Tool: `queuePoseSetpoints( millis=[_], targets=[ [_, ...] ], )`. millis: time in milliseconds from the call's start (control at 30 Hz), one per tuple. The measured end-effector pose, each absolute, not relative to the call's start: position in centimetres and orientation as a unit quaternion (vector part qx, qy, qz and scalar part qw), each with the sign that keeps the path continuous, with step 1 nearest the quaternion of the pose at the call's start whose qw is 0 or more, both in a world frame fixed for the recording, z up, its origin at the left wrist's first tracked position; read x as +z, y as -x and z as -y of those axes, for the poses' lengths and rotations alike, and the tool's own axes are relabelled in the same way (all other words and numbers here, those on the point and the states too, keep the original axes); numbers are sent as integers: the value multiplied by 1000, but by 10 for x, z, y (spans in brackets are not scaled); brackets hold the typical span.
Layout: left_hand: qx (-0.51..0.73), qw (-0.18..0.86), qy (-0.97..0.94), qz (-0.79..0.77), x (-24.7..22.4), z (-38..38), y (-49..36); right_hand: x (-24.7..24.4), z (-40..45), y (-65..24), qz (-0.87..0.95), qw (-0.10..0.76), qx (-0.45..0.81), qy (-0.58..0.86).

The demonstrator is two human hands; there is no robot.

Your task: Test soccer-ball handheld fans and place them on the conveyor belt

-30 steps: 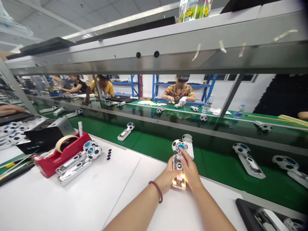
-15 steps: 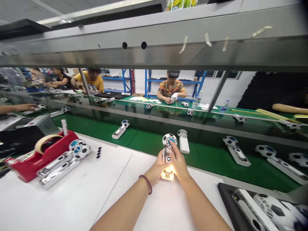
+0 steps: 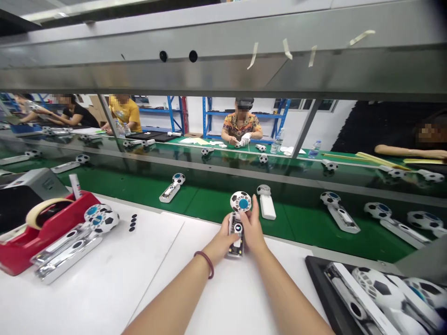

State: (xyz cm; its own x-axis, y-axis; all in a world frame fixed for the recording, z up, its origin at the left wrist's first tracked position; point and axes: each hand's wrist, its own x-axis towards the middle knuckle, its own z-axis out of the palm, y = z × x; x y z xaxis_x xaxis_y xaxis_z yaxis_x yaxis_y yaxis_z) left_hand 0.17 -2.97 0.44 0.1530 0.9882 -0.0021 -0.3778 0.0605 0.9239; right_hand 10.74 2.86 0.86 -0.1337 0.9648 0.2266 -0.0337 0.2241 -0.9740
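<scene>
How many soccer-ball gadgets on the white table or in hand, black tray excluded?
3: the held gadget between left hand and right hand; a nearer gadget and a farther gadget side by side along the red tape dispenser. Others may be hidden.

Bare forearms [image 3: 181, 288], a slim, rounded, dark-red band [image 3: 209, 263] around the left wrist [image 3: 211, 252].

The left hand [image 3: 223, 236] and right hand [image 3: 253, 231] grip a football-headed fan [image 3: 238, 227]. Just right of this fan lies a white fan [image 3: 267, 207]; well left, a red tape dispenser [image 3: 23, 250]; nearer and right, a black tray [image 3: 316, 280].
</scene>
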Motion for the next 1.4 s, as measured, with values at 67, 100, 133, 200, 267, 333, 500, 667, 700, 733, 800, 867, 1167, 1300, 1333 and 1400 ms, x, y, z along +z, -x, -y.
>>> queuePoseSetpoints(
  millis=[67,100,133,200,267,333,500,667,700,733,800,867,1167,1300,1333,1400],
  targets=[
    [522,635,-428,-375,4,30,-2,15,-32,-106,507,565,522,389],
    [512,642,-429,-376,4,30,-3,18,-34,-106,476,575,549,377],
    [504,650,-429,-372,4,30,-3,21,-35,-105,452,576,580,358],
    [500,661,-425,-363,5,31,-4,26,-36,-104,416,569,633,320],
    [501,662,-426,-360,5,31,-4,29,-35,-104,385,571,660,301],
    [498,662,-428,-362,4,31,-4,31,-31,-103,362,576,668,302],
    [475,659,-445,-377,5,32,-3,32,-27,-101,333,579,672,320],
    [465,648,-476,-371,5,32,0,32,-28,-100,324,585,649,362],
    [460,651,-480,-367,5,32,1,31,-27,-100,327,585,647,363],
    [456,656,-479,-363,4,32,1,31,-27,-100,332,583,646,363],
    [456,670,-467,-354,4,32,1,30,-26,-100,343,580,644,362],
    [462,684,-443,-350,4,32,1,30,-26,-100,356,576,641,362],
    [477,685,-410,-366,8,35,-2,16,-27,-104,380,514,705,307],
    [484,690,-403,-357,12,37,-6,10,-26,-110,393,395,782,278],
    [486,685,-407,-359,12,38,-6,9,-26,-112,399,383,789,266],
    [491,677,-409,-366,12,38,-7,8,-27,-114,406,378,794,247]
  ],
)
